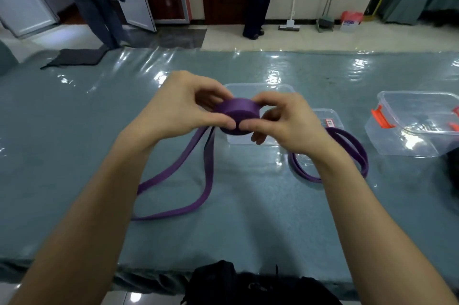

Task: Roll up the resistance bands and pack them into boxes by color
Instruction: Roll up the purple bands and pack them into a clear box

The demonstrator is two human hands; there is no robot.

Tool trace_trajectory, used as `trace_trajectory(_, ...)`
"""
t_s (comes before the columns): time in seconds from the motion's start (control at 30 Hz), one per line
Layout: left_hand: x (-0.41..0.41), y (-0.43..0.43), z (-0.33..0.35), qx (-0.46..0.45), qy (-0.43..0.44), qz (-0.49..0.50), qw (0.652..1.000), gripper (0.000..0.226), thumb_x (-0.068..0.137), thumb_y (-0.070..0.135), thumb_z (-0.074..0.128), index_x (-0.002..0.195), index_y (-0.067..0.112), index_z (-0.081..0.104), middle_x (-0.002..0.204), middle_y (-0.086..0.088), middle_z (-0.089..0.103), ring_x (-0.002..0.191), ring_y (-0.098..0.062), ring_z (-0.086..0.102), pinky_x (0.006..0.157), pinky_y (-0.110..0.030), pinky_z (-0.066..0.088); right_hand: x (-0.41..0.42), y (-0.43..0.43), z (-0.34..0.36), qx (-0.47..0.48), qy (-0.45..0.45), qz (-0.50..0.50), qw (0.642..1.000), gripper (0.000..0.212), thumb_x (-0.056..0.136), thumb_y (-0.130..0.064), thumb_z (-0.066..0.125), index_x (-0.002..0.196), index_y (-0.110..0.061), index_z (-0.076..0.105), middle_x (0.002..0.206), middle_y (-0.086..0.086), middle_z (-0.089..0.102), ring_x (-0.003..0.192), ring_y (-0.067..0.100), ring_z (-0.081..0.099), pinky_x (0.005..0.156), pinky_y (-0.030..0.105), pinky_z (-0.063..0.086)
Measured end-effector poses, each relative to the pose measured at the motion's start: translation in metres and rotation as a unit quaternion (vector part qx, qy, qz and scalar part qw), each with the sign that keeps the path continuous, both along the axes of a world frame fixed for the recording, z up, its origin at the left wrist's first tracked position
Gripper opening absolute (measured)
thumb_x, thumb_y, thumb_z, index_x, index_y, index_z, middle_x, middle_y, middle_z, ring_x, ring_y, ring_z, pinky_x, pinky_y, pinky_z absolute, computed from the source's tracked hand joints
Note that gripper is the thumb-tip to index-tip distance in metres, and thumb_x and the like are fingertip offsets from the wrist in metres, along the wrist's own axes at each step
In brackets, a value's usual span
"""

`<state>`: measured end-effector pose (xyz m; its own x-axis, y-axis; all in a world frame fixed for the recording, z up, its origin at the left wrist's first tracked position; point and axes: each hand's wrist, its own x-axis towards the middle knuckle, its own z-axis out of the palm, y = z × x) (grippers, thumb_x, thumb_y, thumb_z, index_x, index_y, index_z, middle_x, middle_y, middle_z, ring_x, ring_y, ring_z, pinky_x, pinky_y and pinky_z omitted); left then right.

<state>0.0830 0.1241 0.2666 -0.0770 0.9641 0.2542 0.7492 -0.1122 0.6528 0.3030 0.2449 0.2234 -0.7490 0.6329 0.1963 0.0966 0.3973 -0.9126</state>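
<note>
Teal plastic-covered table (74, 131) fills my feed; above it the left hand (181, 108) and right hand (283, 122) both pinch the rim of a half-wound purple roll (237, 116), whose loose tail (206, 180) droops to the cloth below-left of the roll. Behind the roll, partly blocked by the fingers, sits a clear box (258, 88). To its right a second purple band (352, 146) lies over one clear lid (327, 118), with an orange-latched box (409, 126) farther right: two bands and two boxes by my count.

Purple roll (236, 116): held over a clear box (258, 87), its loose tail (207, 180) trailing onto the bench (74, 131)
Left grip (178, 106): thumb and fingers pinch the roll's left side
Right grip (280, 123): pinches its right side
Second purple band (357, 148): looped on the bench, right of that box
Orange-latched box (397, 141): far right
</note>
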Motion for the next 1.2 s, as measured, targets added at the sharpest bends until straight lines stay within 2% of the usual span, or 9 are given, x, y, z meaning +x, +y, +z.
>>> trace_trajectory(0.17,-0.01,-0.006,-0.015,0.116,-0.245,0.029,0.962,0.038,0.075,0.026,0.099,0.109,0.026,0.082,0.103,0.004,0.085,0.099,-0.017,0.083,0.089,-0.025,0.064,-0.015,0.0,0.001,-0.144,0.216,0.02,0.966,0.02,0.089,-0.007,0.083,0.107,-0.006,0.073,0.097,0.011,0.078,0.063,0.034,0.075,0.065,0.04,0.064)
trace_trajectory(0.5,-0.043,0.015,0.0,0.125,-0.304,0.016,0.944,0.035,0.08,0.014,0.093,0.114,0.02,0.083,0.11,-0.004,0.085,0.106,-0.02,0.081,0.092,-0.026,0.062,-0.066,-0.011,0.017,-0.263,0.301,0.046,0.915,0.031,0.092,-0.016,0.076,0.119,-0.006,0.065,0.117,0.021,0.072,0.076,0.03,0.079,0.075,0.035,0.066)
trace_trajectory(0.6,-0.038,0.005,-0.02,0.114,-0.313,0.026,0.942,0.034,0.078,0.009,0.094,0.109,0.019,0.085,0.106,-0.009,0.085,0.101,-0.023,0.083,0.088,-0.027,0.064,-0.051,-0.017,-0.001,-0.206,0.221,0.043,0.952,0.036,0.095,-0.008,0.077,0.128,-0.003,0.063,0.127,0.021,0.072,0.085,0.039,0.081,0.079,0.044,0.067)
trace_trajectory(0.7,-0.03,-0.011,-0.034,0.049,-0.24,0.038,0.969,0.034,0.072,0.013,0.1,0.103,0.022,0.087,0.096,-0.003,0.086,0.093,-0.02,0.084,0.086,-0.03,0.066,-0.022,-0.011,-0.006,-0.051,0.03,-0.007,0.998,0.056,0.084,-0.028,0.093,0.133,-0.021,0.067,0.126,-0.005,0.075,0.078,0.031,0.081,0.064,0.04,0.065)
trace_trajectory(0.83,-0.017,-0.014,-0.018,-0.057,0.016,0.037,0.998,0.03,0.074,0.027,0.1,0.102,0.029,0.088,0.086,0.012,0.084,0.083,-0.006,0.081,0.086,-0.037,0.066,-0.017,-0.012,0.004,0.12,-0.158,-0.017,0.98,0.06,0.075,-0.053,0.094,0.128,-0.046,0.068,0.116,-0.024,0.072,0.059,0.009,0.075,0.053,0.018,0.052)
trace_trajectory(0.93,-0.002,-0.005,0.007,-0.057,0.285,0.006,0.957,0.028,0.077,0.051,0.091,0.1,0.038,0.085,0.083,0.014,0.081,0.081,-0.01,0.075,0.077,-0.039,0.06,-0.028,-0.021,0.0,0.205,-0.205,-0.016,0.957,0.035,0.082,-0.051,0.089,0.112,-0.039,0.073,0.1,-0.013,0.076,0.062,0.008,0.069,0.067,0.036,0.059)
trace_trajectory(1.03,0.005,0.0,0.016,-0.027,0.376,0.004,0.926,0.032,0.08,0.06,0.083,0.105,0.041,0.083,0.089,0.014,0.08,0.087,-0.015,0.073,0.078,-0.041,0.057,-0.026,-0.023,-0.008,0.213,-0.17,-0.048,0.961,0.022,0.089,-0.042,0.085,0.106,-0.032,0.075,0.076,-0.005,0.074,0.065,0.013,0.071,0.071,0.038,0.059)
trace_trajectory(1.13,-0.004,-0.005,0.01,-0.017,0.147,-0.01,0.989,0.035,0.08,0.045,0.094,0.112,0.033,0.085,0.095,0.015,0.083,0.092,-0.004,0.077,0.089,-0.029,0.061,-0.012,-0.021,-0.012,0.1,-0.061,-0.055,0.992,0.018,0.088,-0.027,0.088,0.102,-0.031,0.077,0.074,-0.013,0.075,0.062,0.012,0.075,0.059,0.025,0.054)
trace_trajectory(1.2,-0.012,-0.01,-0.002,-0.01,-0.03,-0.026,0.999,0.037,0.079,0.027,0.097,0.115,0.022,0.086,0.099,0.01,0.085,0.095,-0.006,0.08,0.092,-0.022,0.061,-0.005,-0.02,-0.012,0.015,0.008,-0.045,0.999,0.021,0.086,-0.019,0.091,0.103,-0.026,0.079,0.083,-0.008,0.079,0.064,0.022,0.077,0.066,0.035,0.062)
